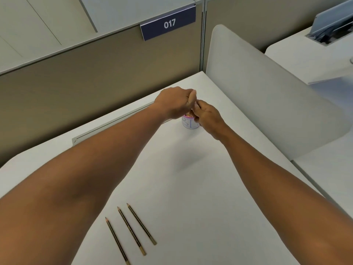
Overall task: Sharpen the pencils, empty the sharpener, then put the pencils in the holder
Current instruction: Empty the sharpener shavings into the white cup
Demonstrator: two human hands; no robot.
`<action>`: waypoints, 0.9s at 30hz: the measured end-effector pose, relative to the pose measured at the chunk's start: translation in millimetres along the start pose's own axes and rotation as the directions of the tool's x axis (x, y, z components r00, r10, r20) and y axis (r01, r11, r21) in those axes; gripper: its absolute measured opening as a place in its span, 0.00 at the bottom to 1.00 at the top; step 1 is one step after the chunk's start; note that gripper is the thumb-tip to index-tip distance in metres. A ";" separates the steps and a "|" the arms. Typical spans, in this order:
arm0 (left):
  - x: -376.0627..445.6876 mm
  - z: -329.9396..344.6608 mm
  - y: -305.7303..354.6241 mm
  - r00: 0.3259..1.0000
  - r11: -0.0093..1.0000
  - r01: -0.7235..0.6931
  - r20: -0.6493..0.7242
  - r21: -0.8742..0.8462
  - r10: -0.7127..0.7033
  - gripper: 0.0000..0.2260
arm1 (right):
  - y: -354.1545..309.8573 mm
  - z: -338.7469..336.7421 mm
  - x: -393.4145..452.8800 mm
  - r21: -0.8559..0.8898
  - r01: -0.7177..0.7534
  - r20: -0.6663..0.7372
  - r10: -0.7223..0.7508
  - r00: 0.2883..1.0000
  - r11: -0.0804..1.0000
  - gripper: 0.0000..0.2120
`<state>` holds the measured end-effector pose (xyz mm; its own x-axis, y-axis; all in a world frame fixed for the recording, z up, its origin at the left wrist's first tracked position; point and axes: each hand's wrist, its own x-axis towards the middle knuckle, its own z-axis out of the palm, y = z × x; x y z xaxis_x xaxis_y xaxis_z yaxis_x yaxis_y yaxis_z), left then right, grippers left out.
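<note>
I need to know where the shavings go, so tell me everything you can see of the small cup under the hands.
The cup is small, white and round, standing upright on the white desk toward its far side. Blue hand-drawn marks show on its wall, and a purplish rim with orange-brown bits inside, maybe shavings. Both hands, left hand and right hand, meet just above it, hiding much of its top; whether they touch it cannot be told.

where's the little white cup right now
In the head view, the white cup stands far across the desk, under both hands, left hand, right hand.
</note>
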<state>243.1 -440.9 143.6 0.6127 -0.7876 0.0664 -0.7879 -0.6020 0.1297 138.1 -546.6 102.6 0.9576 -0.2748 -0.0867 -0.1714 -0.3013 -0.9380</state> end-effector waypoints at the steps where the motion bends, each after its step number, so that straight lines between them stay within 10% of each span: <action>1: 1.4 2.3 -0.7 0.999 0.999 -0.036 0.001 -0.010 0.036 0.18 | 1.4 -1.4 1.3 0.040 -0.021 0.006 0.021 1.000 0.999 0.13; 9: 20.8 7.8 -7.7 0.996 0.999 -0.045 0.070 -0.026 0.047 0.25 | 11.5 -0.2 8.5 0.180 -0.070 0.024 0.067 0.997 0.981 0.12; 16: 28.9 10.3 -3.4 0.975 0.982 0.139 0.190 -0.129 -0.113 0.21 | 24.8 2.6 14.3 -0.199 0.088 -0.105 -0.110 0.988 0.976 0.16; 27: 28.0 18.9 -4.5 0.964 0.941 0.253 0.144 -0.226 -0.224 0.20 | 31.8 -11.7 29.4 -0.234 0.049 -0.121 -0.079 0.989 0.971 0.13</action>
<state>262.6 -462.8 126.2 0.7582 -0.6430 -0.1077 -0.5723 -0.7356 0.3625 158.1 -575.0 74.1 0.9331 -0.3586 0.0290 -0.1738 -0.5198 -0.8364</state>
